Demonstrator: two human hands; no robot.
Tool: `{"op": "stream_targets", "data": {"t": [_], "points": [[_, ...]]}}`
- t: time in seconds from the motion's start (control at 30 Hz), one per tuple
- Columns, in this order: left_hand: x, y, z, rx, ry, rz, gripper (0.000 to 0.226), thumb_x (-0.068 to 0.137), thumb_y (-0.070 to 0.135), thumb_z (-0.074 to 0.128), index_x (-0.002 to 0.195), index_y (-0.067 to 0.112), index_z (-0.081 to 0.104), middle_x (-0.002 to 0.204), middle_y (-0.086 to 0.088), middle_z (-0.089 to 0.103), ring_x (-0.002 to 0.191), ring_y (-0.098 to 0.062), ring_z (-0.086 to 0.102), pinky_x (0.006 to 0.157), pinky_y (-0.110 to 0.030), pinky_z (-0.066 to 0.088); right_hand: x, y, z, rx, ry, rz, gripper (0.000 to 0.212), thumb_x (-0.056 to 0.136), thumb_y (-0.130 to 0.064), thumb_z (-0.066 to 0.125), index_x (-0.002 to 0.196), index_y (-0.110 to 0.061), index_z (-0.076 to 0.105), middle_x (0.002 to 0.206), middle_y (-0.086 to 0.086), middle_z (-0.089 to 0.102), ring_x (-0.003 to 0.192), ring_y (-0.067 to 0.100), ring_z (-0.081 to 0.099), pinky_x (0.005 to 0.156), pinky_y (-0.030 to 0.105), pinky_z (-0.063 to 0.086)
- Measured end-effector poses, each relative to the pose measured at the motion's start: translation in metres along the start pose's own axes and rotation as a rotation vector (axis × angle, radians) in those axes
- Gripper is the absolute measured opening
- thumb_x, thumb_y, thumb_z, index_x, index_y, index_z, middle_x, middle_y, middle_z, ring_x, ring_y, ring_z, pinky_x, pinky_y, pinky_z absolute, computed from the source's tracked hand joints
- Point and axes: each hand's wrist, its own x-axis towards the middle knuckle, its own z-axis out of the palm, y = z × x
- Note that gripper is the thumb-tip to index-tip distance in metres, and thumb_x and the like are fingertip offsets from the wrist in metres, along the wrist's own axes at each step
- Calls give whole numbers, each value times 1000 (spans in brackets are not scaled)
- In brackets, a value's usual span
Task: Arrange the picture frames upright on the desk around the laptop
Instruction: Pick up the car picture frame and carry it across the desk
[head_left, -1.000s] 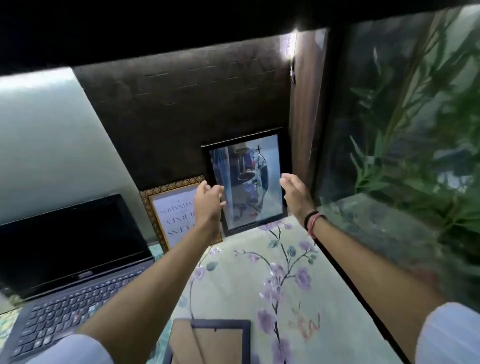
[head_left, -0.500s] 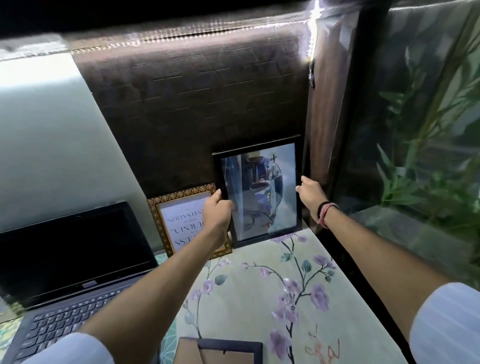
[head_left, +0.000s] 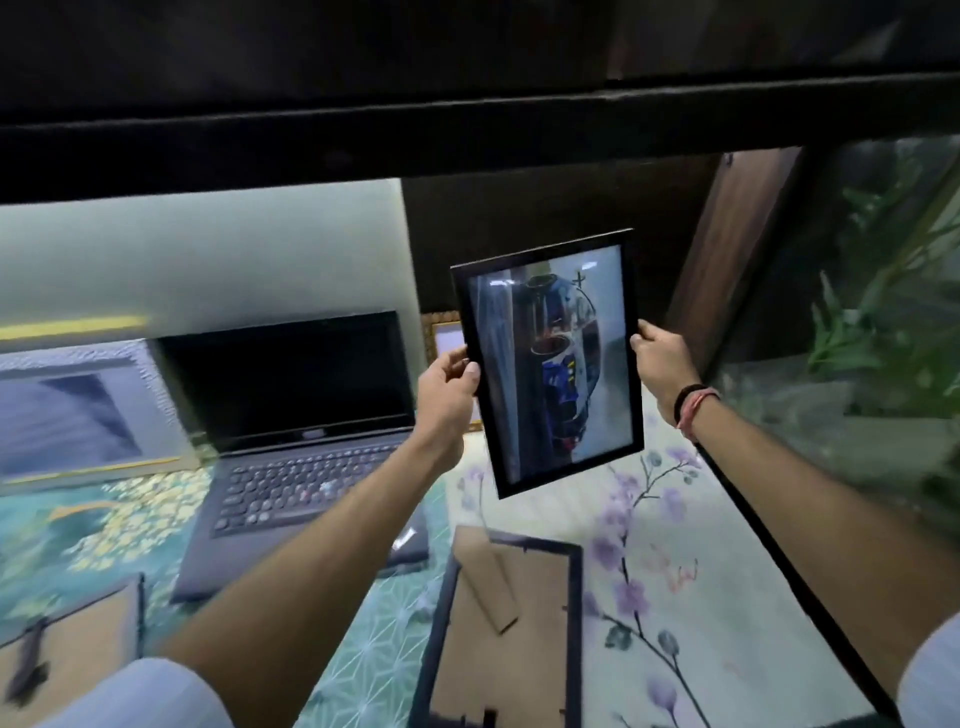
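The black picture frame (head_left: 548, 364) hangs in the air, clear of the tabletop (head_left: 691, 525), tilted with its top leaning to the left and its glass facing the camera. The left hand (head_left: 451, 387) is clamped on its left edge, thumb on the front and fingers behind; the right hand (head_left: 662, 361) pinches its right edge in the same grip. A dark and red wristband (head_left: 693, 402) circles the right wrist.

Behind the left hand, partly hidden by it and by the held frame, a gold-edged frame (head_left: 441, 335) stands against the dark back wall (head_left: 519, 208). Left of the grip sits an open laptop (head_left: 296, 415) with a dark screen, and further left a pale textured frame (head_left: 78, 410) stands upright beside the laptop. Below the grip, nearer the camera, a black frame (head_left: 509, 623) lies face down with its cardboard stand showing; another face-down frame (head_left: 67, 644) lies well to the lower left.

The tabletop is covered by a cream cloth with purple blossoms under the grip and a teal patterned cloth to the left. A dark shelf (head_left: 467, 124) overhangs the scene. Right of the right hand, glass shows green plants (head_left: 878, 312).
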Motion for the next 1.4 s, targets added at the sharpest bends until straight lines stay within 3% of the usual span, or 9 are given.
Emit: {"op": "stream_targets", "data": {"t": [0.1, 0.2, 0.3, 0.57, 0.7, 0.9, 1.03, 1.13, 1.4], "points": [[-40, -5, -67, -76, 18, -54, 27, 107, 6, 47, 129, 9, 62, 109, -4, 69, 94, -16, 61, 87, -31, 52, -61, -21, 43, -88, -50, -58, 43, 98, -12, 48, 139, -6, 55, 137, 4, 60, 129, 19, 55, 115, 35, 40], [-86, -7, -141, -148, 36, -71, 23, 109, 7, 43, 118, 15, 62, 108, -6, 68, 91, -18, 62, 84, -34, 52, -119, -41, 96, -145, -167, -113, 36, 95, -5, 45, 124, -5, 67, 119, 4, 69, 108, 20, 65, 93, 18, 52], [-129, -4, -219, -227, 61, -80, 27, 110, 6, 37, 111, 16, 62, 103, -7, 71, 84, -18, 66, 79, -33, 53, -169, -61, 160, -225, -239, -174, 41, 87, -15, 45, 118, -2, 69, 119, 15, 72, 110, 31, 67, 98, 40, 53], [-198, 11, -382, -375, 430, -200, 32, 107, -4, 34, 96, 14, 58, 88, -7, 60, 75, -22, 53, 73, -37, 47, -303, -140, 285, -449, -451, -364, 42, 95, -24, 52, 135, -16, 61, 133, 7, 66, 125, 24, 59, 107, 32, 43], [-216, 12, -436, -518, 556, -255, 39, 102, -11, 31, 93, 14, 59, 86, -6, 60, 80, -21, 57, 77, -41, 51, -331, -147, 312, -582, -400, -397, 40, 96, -33, 56, 125, -6, 65, 116, 17, 71, 112, 33, 63, 97, 35, 46], [-214, -1, -489, -712, 740, -329, 42, 100, -16, 23, 99, 13, 55, 88, -10, 53, 79, -27, 53, 110, -58, 35, -341, -108, 349, -301, -463, 3, 58, 90, -51, 62, 129, -9, 51, 104, 7, 64, 99, 28, 65, 87, 43, 52], [-194, -11, -514, -727, 811, -384, 36, 102, -13, 30, 93, 12, 55, 86, -11, 54, 74, -26, 52, 74, -42, 43, -354, -85, 408, 138, -734, 306, 15, 101, -24, 53, 101, -10, 57, 89, 9, 63, 70, 21, 71, 65, 36, 61], [-182, -17, -535, -772, 805, -416, 33, 103, -10, 34, 88, 11, 56, 88, -9, 57, 80, -22, 56, 83, -44, 46, -350, -75, 454, 249, -699, 365, 13, 103, -13, 47, 102, -9, 59, 87, 11, 64, 68, 22, 70, 57, 36, 61], [-140, -33, -653, -615, 1009, -405, 15, 90, -6, 56, 88, 8, 59, 94, -16, 62, 86, -25, 63, 55, -28, 57, -314, -29, 538, -9, -601, 437, 12, 94, -1, 52, 85, -7, 58, 75, 19, 50, 65, 24, 52, 60, 39, 50]]}}
